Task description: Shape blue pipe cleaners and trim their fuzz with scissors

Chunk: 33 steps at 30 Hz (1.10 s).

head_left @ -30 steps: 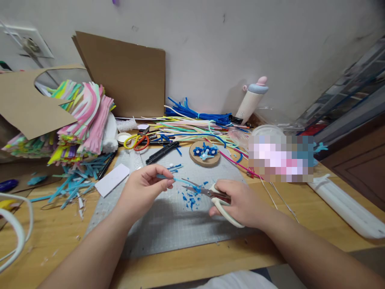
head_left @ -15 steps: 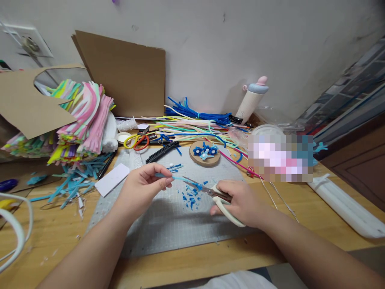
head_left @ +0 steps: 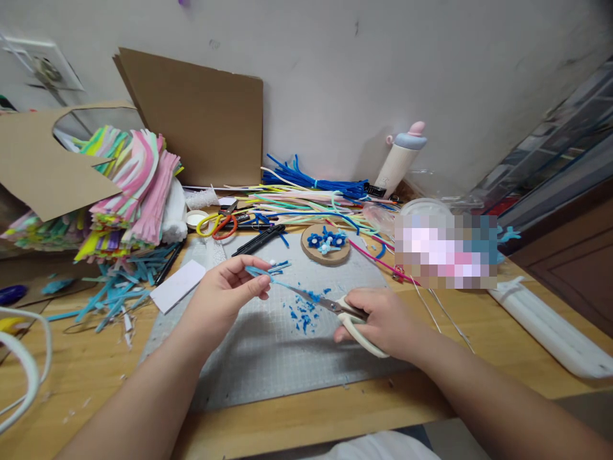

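Observation:
My left hand (head_left: 228,294) pinches a thin light-blue pipe cleaner (head_left: 274,279) between thumb and fingers, over the grey cutting mat (head_left: 268,358). My right hand (head_left: 383,321) is wrapped round the white handles of a pair of scissors (head_left: 335,306). The blades point left and meet the free end of the pipe cleaner. Blue fuzz clippings (head_left: 302,315) lie on the mat just below the blades. Beyond them sits a round cork disc with small blue flowers (head_left: 326,242).
Bundles of pastel pipe cleaners (head_left: 129,185) and cardboard sheets (head_left: 201,115) fill the back left. Loose coloured pipe cleaners (head_left: 306,198), a bottle-shaped object (head_left: 400,156) and a blurred-out item stand behind. A white foam piece (head_left: 550,329) lies right; thin wires (head_left: 443,316) beside my right wrist.
My left hand has lifted slightly and turned the pipe cleaner upward. The scissors blades have closed in on its end and shifted a little to the left.

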Available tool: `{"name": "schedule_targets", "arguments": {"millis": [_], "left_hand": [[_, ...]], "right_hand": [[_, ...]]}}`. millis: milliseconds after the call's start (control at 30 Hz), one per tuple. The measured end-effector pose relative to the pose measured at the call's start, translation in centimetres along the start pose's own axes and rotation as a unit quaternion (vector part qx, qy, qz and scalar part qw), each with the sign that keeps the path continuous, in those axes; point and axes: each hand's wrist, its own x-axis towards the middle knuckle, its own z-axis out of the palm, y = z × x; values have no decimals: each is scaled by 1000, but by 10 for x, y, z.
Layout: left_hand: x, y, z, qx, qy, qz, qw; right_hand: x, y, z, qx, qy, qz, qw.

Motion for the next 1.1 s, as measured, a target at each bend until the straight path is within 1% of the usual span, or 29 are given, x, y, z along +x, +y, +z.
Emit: {"name": "schedule_targets", "arguments": {"millis": [133,300,433,700,900,1100], "left_hand": [[1,0,1,-38,-3,-7,999],[0,0,2,-23,-12,-4,1000],[-2,-2,4,-13,-10,-6,1000],[-2,-3,15,-39,-14,-22,999],[-2,-3,14,-50,-14,-22,998],[-1,-4,12,-50,-14,-13,999]], "right_hand": [[0,1,1,-24,13,-7,1000],[1,-2,-1,-53,17,-1,998],[1,-4,-2,-51,11,-2,999],[2,-5,0,-43,10,-16,999],[2,-2,2,-30,11,-30,999],[1,0,4,-20,11,-27,999]]}}
